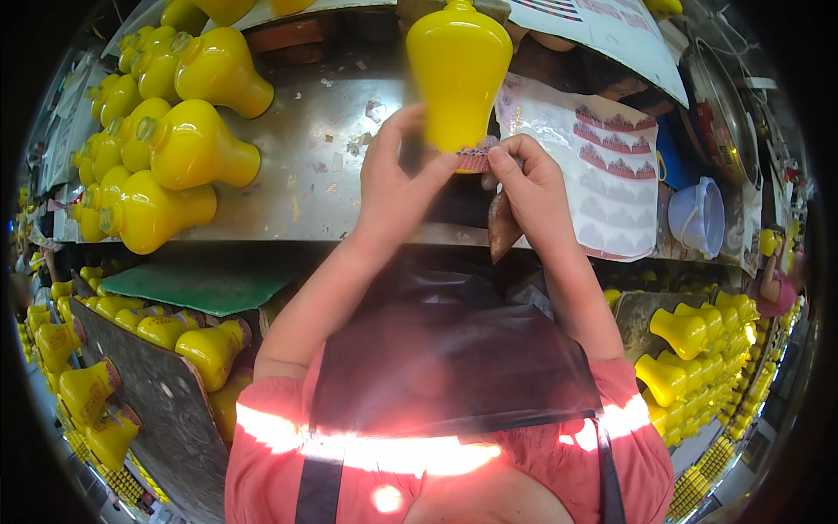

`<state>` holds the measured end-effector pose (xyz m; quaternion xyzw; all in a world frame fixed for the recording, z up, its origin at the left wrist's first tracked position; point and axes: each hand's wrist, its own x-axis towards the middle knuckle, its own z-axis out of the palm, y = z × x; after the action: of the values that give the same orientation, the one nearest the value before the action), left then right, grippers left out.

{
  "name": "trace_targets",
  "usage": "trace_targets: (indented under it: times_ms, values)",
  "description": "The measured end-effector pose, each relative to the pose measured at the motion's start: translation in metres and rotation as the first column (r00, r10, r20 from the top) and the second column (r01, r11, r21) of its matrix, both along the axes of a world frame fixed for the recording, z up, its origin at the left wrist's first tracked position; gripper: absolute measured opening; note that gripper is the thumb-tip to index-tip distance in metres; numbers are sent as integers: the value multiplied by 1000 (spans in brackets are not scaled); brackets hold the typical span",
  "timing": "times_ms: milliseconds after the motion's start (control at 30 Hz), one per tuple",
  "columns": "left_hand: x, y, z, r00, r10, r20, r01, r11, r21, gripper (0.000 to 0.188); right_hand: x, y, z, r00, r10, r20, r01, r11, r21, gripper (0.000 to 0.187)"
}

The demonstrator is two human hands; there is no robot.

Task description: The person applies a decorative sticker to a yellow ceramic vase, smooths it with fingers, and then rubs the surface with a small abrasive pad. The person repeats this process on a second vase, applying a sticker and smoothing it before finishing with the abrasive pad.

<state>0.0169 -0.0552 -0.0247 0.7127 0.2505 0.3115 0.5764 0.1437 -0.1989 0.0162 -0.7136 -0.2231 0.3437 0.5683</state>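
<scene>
A glossy yellow vase (460,74) lies in front of me, its narrow end toward me. Around that end runs a patterned pink and purple decal strip (472,160). My left hand (393,175) is at the vase's left side, thumb pressed on the strip, its other fingers partly hidden behind the vase. The strip's right part is pinched between the thumb and fingers of my right hand (532,179). A brown, flat, pointed piece (504,229) hangs below the right palm; how it is held is hidden.
Several yellow vases (205,144) lie on the left of the metal-topped table (305,166). To the right are a decal sheet (615,175) and a pale bucket (697,217). Boards (148,367) with more vases flank me. A green panel (201,284) sits below the table's left edge.
</scene>
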Motion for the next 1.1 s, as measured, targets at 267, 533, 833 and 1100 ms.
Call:
trace_targets:
  times_ms: [267, 533, 833, 1100]
  values:
    - [3, -3, 3, 999, 25, -20, -26, 1000, -15, 64, 2, 8, -23, 979, -41, 198, 53, 997, -57, 23]
    - [-1, 1, 9, 995, 29, -96, 25, 853, 521, 87, -14, -5, -8, 689, 10, 725, 8, 1000, -22, 51]
    - [13, 12, 4, 999, 22, 35, -38, 795, 606, 74, -32, -19, -15, 367, 229, 902, -88, 974, -211, 71]
    - [14, 2, 8, 994, 102, -48, -53, 795, 604, 80, -38, -15, -9, 294, 311, 904, -8, 947, -322, 73]
